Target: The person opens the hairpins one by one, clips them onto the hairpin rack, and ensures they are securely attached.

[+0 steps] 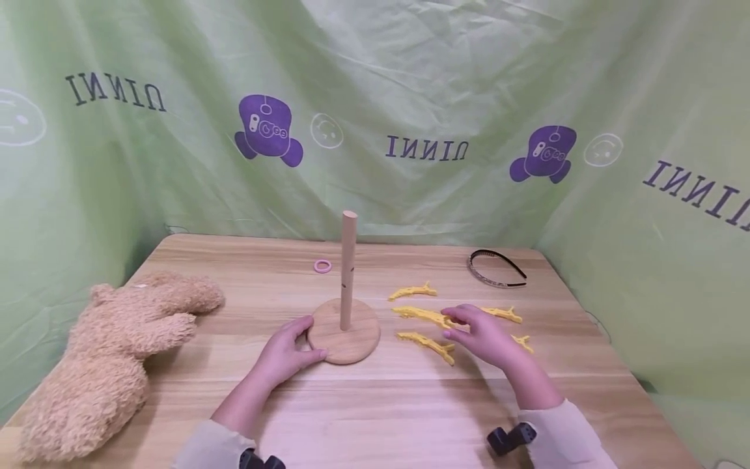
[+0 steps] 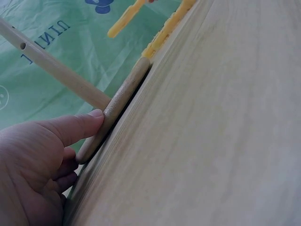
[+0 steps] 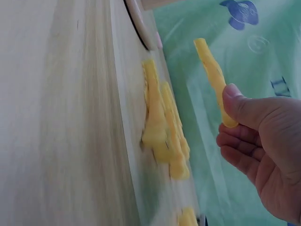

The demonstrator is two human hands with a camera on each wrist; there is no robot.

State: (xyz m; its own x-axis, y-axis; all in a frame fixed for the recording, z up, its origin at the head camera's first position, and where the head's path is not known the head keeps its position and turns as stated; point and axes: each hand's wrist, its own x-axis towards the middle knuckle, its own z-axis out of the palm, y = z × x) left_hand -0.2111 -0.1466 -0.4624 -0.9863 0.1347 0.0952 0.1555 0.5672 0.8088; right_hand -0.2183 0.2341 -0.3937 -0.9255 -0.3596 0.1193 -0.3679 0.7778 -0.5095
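Observation:
A round wooden base with an upright wooden post stands mid-table. My left hand grips the left edge of the base, the thumb on its rim. My right hand pinches one end of a yellow plastic branch between thumb and fingers. In the right wrist view that branch is raised above the table. More yellow branches lie around it: one behind, another in front, and others to the right, partly hidden by the hand.
On the left side lies a fluffy tan plush toy. A small pink ring sits behind the post. A dark headband rests at the back right. Green printed cloth hangs around the table's back and sides.

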